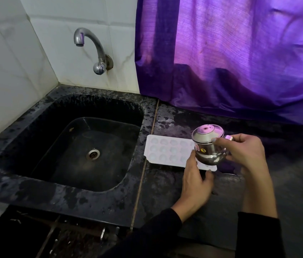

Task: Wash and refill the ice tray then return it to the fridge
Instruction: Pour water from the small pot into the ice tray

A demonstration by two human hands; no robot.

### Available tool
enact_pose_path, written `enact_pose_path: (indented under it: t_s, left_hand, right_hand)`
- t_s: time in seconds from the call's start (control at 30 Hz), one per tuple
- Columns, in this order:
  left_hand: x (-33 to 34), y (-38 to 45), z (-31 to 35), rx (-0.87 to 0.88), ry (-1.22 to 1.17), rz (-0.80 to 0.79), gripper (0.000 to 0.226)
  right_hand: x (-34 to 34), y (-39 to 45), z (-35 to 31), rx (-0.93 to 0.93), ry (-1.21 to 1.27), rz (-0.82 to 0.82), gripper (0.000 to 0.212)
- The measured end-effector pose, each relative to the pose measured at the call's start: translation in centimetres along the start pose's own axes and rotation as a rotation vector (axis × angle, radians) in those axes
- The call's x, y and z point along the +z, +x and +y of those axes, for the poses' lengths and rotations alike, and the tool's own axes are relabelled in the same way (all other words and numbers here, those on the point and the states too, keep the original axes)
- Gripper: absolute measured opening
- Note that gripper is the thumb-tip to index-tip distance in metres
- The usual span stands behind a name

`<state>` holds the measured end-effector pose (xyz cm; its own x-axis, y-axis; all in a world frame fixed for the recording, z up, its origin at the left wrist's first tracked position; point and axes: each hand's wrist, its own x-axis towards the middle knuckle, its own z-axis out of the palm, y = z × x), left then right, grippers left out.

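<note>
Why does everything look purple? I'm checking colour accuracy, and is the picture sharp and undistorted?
Head view: daylight passing through the purple curtain tints the white ice tray and the steel jug held in the right hand; the black sink stays dim; wide-angle bending bows the counter edges; the left hand and centre look sharp.

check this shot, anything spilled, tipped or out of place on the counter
Nothing stands out. The ice tray lies flat on the counter beside the sink. The right hand holds a steel cup tilted over it, and the left hand is at the tray's near edge.
</note>
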<state>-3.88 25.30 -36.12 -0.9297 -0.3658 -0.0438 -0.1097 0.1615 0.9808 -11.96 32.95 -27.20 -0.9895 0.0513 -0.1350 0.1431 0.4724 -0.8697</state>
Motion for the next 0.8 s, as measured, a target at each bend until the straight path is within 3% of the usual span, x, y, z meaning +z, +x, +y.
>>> enact_pose_path:
  t_s: [0.4,0.8]
  left_hand:
    - [-0.8,0.0,-0.3,-0.023,-0.020,0.000,0.071]
    - [-1.1,0.3,-0.7,-0.027,-0.039,-0.029,0.065]
  right_hand:
    - [2.2,-0.5,-1.1,-0.116,-0.244,0.011,0.030]
    - [2.6,-0.6,-1.2,-0.087,-0.295,0.008,0.027]
